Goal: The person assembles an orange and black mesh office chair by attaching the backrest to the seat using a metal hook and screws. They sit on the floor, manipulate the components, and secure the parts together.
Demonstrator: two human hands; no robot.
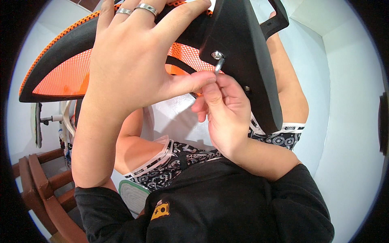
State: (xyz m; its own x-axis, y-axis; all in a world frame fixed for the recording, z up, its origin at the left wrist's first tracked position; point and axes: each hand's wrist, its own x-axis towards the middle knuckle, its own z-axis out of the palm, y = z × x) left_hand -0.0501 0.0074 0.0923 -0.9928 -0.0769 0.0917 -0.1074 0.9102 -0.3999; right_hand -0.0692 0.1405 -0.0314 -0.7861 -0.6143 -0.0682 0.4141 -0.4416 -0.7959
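My left hand (pixel 125 52) is raised with its back toward the camera and spread wide: fingers upward across an orange mesh panel with a black curved rim (pixel 60 83), thumb extended rightward. Silver bands (pixel 146 9) encircle two fingers. The fingertips are partly cut off by the upper edge, so I cannot tell whether they press on the rim. The thumb tip meets the fingertips of my right hand (pixel 229 109).

My right hand is nearly closed, palm partly visible, its lower fingers curled inward. Thumb and index finger pinch a slim silver metal rod-shaped key (pixel 220 66). The forearm enters from the lower right.

The key is short where exposed, shiny and tilted; its lower part is hidden in my grip. Its upper end stands just below a round silver metal screw (pixel 217 54); I cannot tell whether it is seated. The screw sits in a black wedge-shaped plastic bracket (pixel 247 52), which slants down to the right and tapers to a rounded lower end. A smaller metallic fastener (pixel 246 88) shows lower on the bracket, right of the key
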